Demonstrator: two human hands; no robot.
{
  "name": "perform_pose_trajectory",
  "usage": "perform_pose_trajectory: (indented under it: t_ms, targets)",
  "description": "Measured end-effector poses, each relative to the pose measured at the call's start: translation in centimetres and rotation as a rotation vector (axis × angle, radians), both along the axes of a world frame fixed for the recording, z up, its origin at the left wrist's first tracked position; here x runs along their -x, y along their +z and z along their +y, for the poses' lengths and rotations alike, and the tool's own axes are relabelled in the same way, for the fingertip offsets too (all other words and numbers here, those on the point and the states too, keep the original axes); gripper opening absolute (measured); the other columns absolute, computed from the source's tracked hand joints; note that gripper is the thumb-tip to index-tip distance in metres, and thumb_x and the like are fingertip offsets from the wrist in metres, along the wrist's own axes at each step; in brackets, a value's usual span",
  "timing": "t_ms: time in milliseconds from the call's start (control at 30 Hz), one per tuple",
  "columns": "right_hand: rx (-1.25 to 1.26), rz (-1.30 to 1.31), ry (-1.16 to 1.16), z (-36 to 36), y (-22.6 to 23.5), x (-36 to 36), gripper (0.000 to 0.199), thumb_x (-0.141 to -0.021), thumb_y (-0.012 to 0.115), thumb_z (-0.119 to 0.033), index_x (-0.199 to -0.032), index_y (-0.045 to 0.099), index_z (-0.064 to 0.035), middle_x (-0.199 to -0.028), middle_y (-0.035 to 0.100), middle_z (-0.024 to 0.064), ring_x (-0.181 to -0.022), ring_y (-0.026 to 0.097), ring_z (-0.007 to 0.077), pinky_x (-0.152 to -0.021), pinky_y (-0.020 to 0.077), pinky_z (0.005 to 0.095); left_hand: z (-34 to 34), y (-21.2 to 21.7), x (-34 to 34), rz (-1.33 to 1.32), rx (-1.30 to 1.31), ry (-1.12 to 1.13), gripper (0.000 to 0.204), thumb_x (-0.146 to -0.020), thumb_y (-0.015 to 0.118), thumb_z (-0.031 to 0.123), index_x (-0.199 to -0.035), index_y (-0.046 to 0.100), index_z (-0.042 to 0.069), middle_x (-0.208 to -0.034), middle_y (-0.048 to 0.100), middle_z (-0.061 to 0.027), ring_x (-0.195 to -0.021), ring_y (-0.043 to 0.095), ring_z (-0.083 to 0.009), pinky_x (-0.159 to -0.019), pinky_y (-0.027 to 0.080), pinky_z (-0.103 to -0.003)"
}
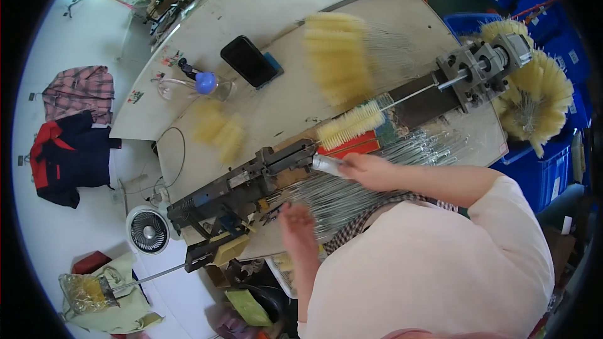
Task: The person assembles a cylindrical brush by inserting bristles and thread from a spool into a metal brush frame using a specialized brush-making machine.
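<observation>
BRUSH WORK AT A COUNTER: ONE PIECE ON THE MACHINE, MANY BRISTLED, MANY BARE

Clock positions are taken from the centre of the view.

Counter [282,110]: pale; all the work is carried on or beside it.

Machine [213,198]: dark metal, laid from eight o'clock to two.

Bare metal rods [339,204]: heaped at five o'clock; judged as work left, no bristles being seen on them.

Large brush heap [543,97]: yellow, beyond the counter between two and three; judged done.

Yellow stack [336,56]: laid between twelve and one; likewise judged done. A smaller cluster [217,130], blurred, is placed between nine and ten.

Brush in work [352,127]: at two o'clock, lined up along the machine; bristles are already fanned out, so its forming is judged well advanced, removal not yet made.

Right hand [370,171]: between three and four, closed round a pale translucent piece [328,164].

Left hand [297,226]: at six, blurred; its opening and any hold cannot be told.
</observation>
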State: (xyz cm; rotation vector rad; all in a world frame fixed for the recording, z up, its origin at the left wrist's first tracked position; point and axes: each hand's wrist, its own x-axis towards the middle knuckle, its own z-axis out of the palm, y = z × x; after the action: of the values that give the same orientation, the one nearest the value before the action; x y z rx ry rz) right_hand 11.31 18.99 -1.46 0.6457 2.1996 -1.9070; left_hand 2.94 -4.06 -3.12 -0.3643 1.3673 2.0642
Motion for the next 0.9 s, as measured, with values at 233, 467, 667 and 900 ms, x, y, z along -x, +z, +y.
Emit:
perform_pose_trajectory:
  t_ms: [233,467,667,900]
  targets:
    - [-0.999,0.450,0.233,12.6,10.8,-2.5,0.010,-0.075,0.060,-0.016,-0.083,0.062,-0.0099,-0.079,0.061,0.0071,-0.080,0.058,0.0251,-0.070,0.0445,0.0383,11.0,3.7,-1.3,-0.193,-0.378,-0.658,0.037,-0.096,0.038,0.036,-0.118,0.044,0.007,-0.108,0.055,-0.0103,-0.096,0.054,-0.0203,-0.082,0.040,-0.031]
    - [-1.299,0.099,0.352,17.0,9.5,-4.4,0.011,-0.073,0.057,-0.011,-0.081,0.063,-0.0153,-0.076,0.062,0.0051,-0.081,0.059,0.0228,-0.074,0.0423,0.0367,7.7,4.6,1.4,-0.293,-1.217,-0.440,0.042,-0.084,0.053,0.053,-0.099,0.049,0.014,-0.078,0.055,0.0033,-0.059,0.049,-0.0071,-0.072,0.033,-0.029]
    - [-1.374,-0.134,0.117,26.3,5.1,1.2,0.026,-0.074,0.054,-0.008,-0.098,0.062,-0.0127,-0.085,0.062,0.0071,-0.078,0.059,0.0310,-0.064,0.0467,0.0419,9.0,5.1,0.0,-0.134,-0.531,-0.567,0.048,-0.086,0.050,0.053,-0.109,0.047,0.011,-0.087,0.059,0.0005,-0.069,0.054,-0.0090,-0.070,0.037,-0.030]
    - [-1.055,0.053,0.215,15.2,9.5,-3.9,0.018,-0.072,0.056,-0.010,-0.089,0.062,-0.0144,-0.086,0.061,0.0092,-0.083,0.059,0.0295,-0.070,0.0476,0.0389,3.2,1.7,0.1,0.037,0.221,-0.580,0.038,-0.096,0.033,0.031,-0.115,0.047,0.001,-0.093,0.059,-0.0080,-0.077,0.056,-0.0160,-0.076,0.044,-0.031]
